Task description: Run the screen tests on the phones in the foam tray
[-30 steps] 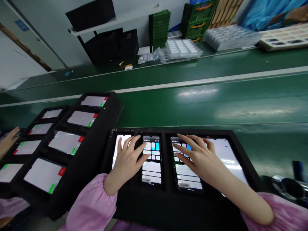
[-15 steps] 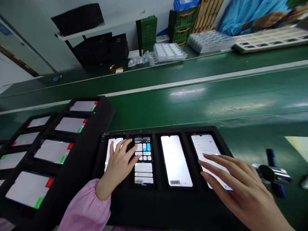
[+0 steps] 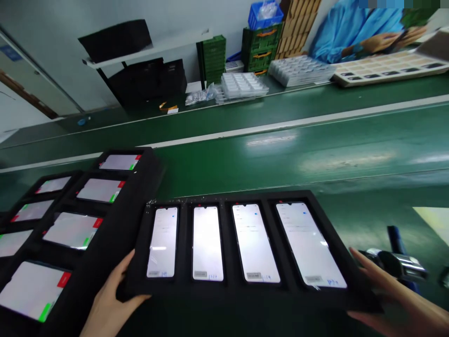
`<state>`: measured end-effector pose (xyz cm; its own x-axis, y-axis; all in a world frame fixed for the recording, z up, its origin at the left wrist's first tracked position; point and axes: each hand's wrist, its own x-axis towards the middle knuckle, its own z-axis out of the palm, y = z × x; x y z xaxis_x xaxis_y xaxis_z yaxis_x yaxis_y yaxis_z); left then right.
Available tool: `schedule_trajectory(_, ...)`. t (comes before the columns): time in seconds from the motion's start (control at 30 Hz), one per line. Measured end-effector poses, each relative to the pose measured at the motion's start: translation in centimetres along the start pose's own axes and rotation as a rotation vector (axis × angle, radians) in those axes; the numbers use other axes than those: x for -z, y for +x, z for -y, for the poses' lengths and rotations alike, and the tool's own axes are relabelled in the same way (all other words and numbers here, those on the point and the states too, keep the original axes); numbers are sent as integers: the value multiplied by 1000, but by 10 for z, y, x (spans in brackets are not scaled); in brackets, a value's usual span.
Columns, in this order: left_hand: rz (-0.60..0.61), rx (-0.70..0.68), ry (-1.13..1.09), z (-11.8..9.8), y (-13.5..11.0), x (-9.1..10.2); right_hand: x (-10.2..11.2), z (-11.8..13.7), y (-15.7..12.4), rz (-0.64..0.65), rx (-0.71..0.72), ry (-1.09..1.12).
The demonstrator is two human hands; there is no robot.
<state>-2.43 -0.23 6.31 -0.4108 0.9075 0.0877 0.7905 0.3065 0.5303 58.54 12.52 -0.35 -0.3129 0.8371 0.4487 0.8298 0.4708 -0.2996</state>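
A black foam tray (image 3: 227,252) lies crosswise in front of me with several phones in its slots. The leftmost phone (image 3: 163,248), its neighbour (image 3: 207,243), the third phone (image 3: 256,243) and the rightmost phone (image 3: 312,248) face up with lit, mostly white screens. Small grey labels and blue handwriting mark their lower ends. My left hand (image 3: 114,295) is closed round the tray's left front corner, thumb towards me. At the opposite end, my right hand (image 3: 389,290) grips the right front corner, its fingers partly hidden by the tray.
Other black trays (image 3: 89,276) with several lit phones stand close on the left. A dark and chrome device (image 3: 400,262) is near my right hand. Beyond runs a green conveyor (image 3: 266,164). Clear plastic trays (image 3: 242,86), crates (image 3: 261,51) and a person in blue (image 3: 351,32) are across it.
Both hands have left the phone screens and taken hold of the tray's ends. The second phone's control panel has gone, leaving a white screen.
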Motion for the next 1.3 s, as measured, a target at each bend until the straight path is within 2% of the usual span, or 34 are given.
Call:
schedule_trajectory(0.07, -63, -113, -82, -18, 32, -16, 7, -10, 37, 19, 2, 35)
schedule_trajectory(0.2, -21, -199, -140, -83, 141, -51, 19, -30, 137, -102, 17, 26)
schedule_trajectory(0.27, 25, -238, -114, -115, 187, -64, 19, -34, 176, -128, 0, -1)
schedule_trajectory(0.3, 41, -264, -89, -129, 202, -68, 17, -34, 188, -133, -8, -12)
schedule_trajectory(0.37, 54, -329, -38, -154, 213, -70, 11, -26, 197, -113, 13, -21)
schedule_trajectory(0.43, 86, -417, -1, -173, 202, -70, 2, -10, 191, -58, 63, -17)
schedule_trajectory(0.5, 175, -527, 24, -188, 180, -74, -12, 11, 178, 39, 130, -13)
schedule_trajectory(0.6, 344, -663, 73, -207, 146, -97, -33, 39, 166, 165, 158, -42)
schedule_trajectory(0.67, 387, -686, 115, -217, 133, -118, -43, 51, 165, 212, 136, -63)
schedule_trajectory(0.77, 376, -658, 163, -224, 127, -142, -51, 55, 171, 249, 100, -69)
schedule_trajectory(0.9, 362, -648, 187, -225, 133, -147, -52, 52, 179, 265, 73, -33)
schedule_trajectory(1.0, 302, -697, 201, -232, 124, -138, -36, 58, 172, 275, 103, 17)
schedule_trajectory(1.1, 268, -816, 151, -251, 89, -129, 4, 77, 142, 300, 177, 84)
schedule_trajectory(1.13, 306, -887, 90, -259, 72, -128, 20, 85, 128, 329, 204, 115)
schedule_trajectory(1.2, 513, -1050, -144, -273, 37, -130, 53, 99, 100, 450, 225, 277)
schedule_trajectory(1.23, 585, -1084, -243, -279, 21, -134, 66, 104, 88, 509, 196, 331)
schedule_trajectory(1.3, 655, -1093, -376, -285, -5, -142, 85, 104, 74, 639, 195, 454)
